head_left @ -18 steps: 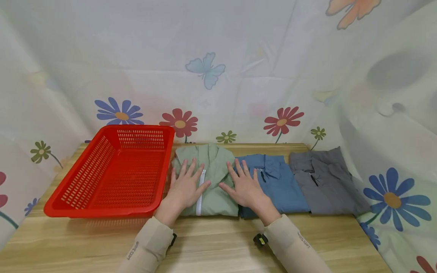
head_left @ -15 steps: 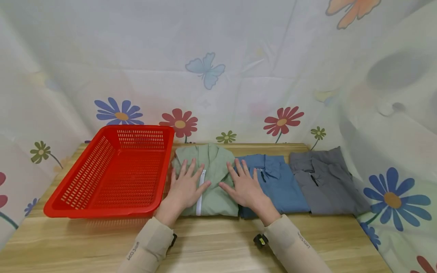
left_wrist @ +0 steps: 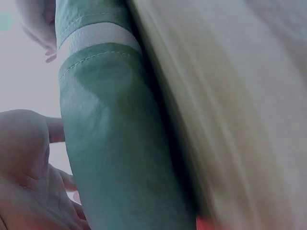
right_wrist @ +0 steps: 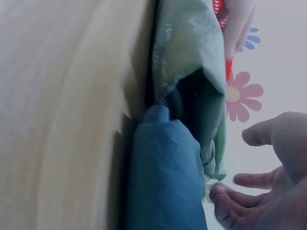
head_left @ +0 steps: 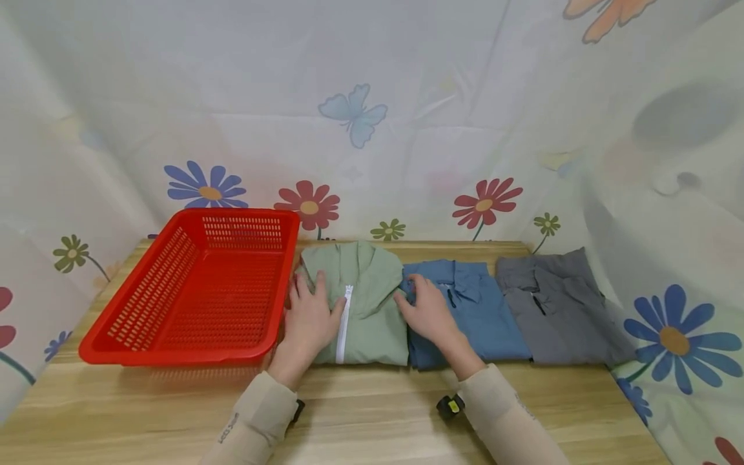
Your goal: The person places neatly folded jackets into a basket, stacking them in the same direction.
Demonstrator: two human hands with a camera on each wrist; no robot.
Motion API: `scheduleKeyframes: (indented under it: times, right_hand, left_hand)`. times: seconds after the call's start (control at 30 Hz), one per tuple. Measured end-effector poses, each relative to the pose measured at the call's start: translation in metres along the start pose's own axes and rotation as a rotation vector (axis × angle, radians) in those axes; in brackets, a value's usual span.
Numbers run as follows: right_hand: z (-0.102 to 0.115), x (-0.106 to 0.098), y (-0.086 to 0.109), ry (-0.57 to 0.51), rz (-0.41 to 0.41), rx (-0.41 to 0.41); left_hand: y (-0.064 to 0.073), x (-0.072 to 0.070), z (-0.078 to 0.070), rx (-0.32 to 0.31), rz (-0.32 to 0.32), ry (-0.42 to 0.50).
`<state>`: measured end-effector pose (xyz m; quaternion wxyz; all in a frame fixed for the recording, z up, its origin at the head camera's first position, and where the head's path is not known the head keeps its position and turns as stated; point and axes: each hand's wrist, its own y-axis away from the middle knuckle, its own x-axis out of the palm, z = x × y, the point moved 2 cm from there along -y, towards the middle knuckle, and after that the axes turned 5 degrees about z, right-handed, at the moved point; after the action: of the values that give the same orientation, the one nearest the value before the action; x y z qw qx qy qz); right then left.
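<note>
A folded light green jacket [head_left: 372, 329] with a hood-like top and a white zipper lies in the middle of the table. My left hand [head_left: 308, 320] is at its left edge, fingers loosely bent over that side. At the right edge, my right hand [head_left: 431, 311] hovers above the border with a folded blue garment [head_left: 488, 329], its fingers slightly bent and holding nothing. The right wrist view shows this hand [right_wrist: 276, 191] apart from the blue fabric [right_wrist: 165, 177]. In the left wrist view, the left hand [left_wrist: 29, 172] is beside the green fabric [left_wrist: 110, 134]; its fingertips are partly hidden.
A red plastic basket [head_left: 285, 278] stands left, close to the green jacket. A folded grey garment [head_left: 572, 323] lies right of the blue one. The wooden table [head_left: 372, 413] ends at a flower-printed cloth backdrop [head_left: 407, 174].
Both hands were spread flat on the green jacket. They have moved apart toward its left and right edges, with the fingers now more bent. The head view has shifted slightly.
</note>
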<state>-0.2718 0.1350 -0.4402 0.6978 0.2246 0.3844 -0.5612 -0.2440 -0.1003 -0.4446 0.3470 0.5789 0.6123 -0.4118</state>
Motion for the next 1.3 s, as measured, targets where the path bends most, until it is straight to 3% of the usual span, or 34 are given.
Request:
scheduleKeyframes:
  times: [0.1,0.4,0.67,0.83,1.13,1.3]
  right_hand:
    - [-0.002,-0.002,-0.001,-0.025,0.034,0.044]
    - [-0.005,0.006,-0.004,-0.09,0.149,0.074]
    - [-0.007,0.015,-0.008,-0.111,0.221,0.079]
    - [-0.003,0.016,-0.008,-0.131,0.264,0.088]
    - [-0.004,0.016,-0.01,-0.405,0.263,0.211]
    - [-0.003,0.014,-0.011,-0.445,0.224,0.243]
  left_hand:
    - [0.0,0.0,0.002,-0.06,-0.011,0.055]
    - [-0.005,0.003,0.008,-0.169,0.083,0.15]
    - [-0.011,0.003,0.014,-0.204,0.142,0.169]
    - [-0.013,0.004,0.014,-0.203,0.119,0.154]
    - [-0.016,0.004,0.015,-0.207,0.112,0.176]
    - [-0.018,0.003,0.015,-0.206,0.102,0.195]
